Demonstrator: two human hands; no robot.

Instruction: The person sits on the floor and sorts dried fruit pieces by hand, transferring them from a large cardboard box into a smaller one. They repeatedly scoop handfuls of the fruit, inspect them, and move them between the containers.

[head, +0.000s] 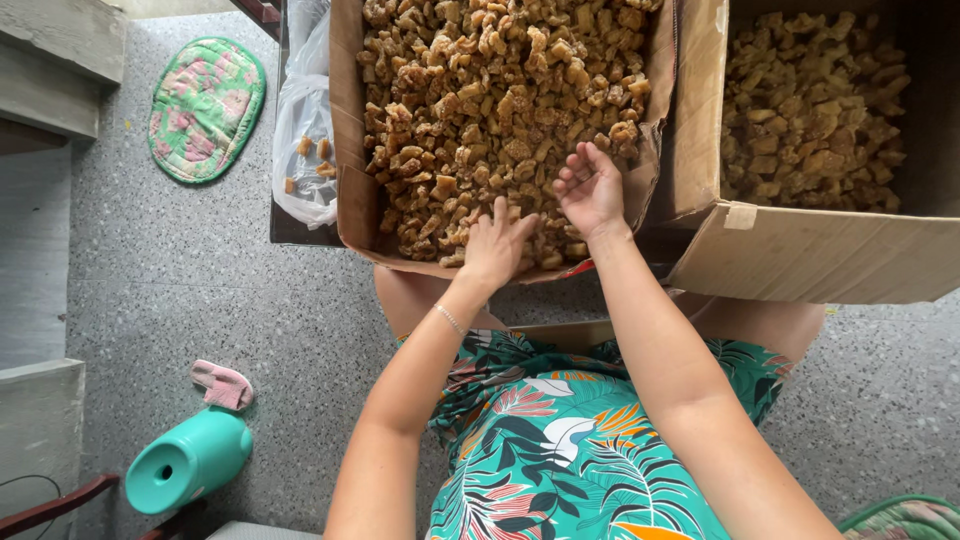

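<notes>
A cardboard box sits in front of my knees, full of several golden-brown crispy chunks. My left hand reaches into the near edge of the pile, fingers spread down among the chunks. My right hand hovers just to the right, palm up and fingers loosely curled, at the box's near right corner; whether it cups any pieces I cannot tell. A thin bracelet circles my left wrist. I sit wearing a teal leaf-print dress.
A second cardboard box of the same chunks stands to the right. A clear plastic bag with a few chunks lies left of the first box. On the speckled floor: a green quilted mat, a pink cloth, a teal container.
</notes>
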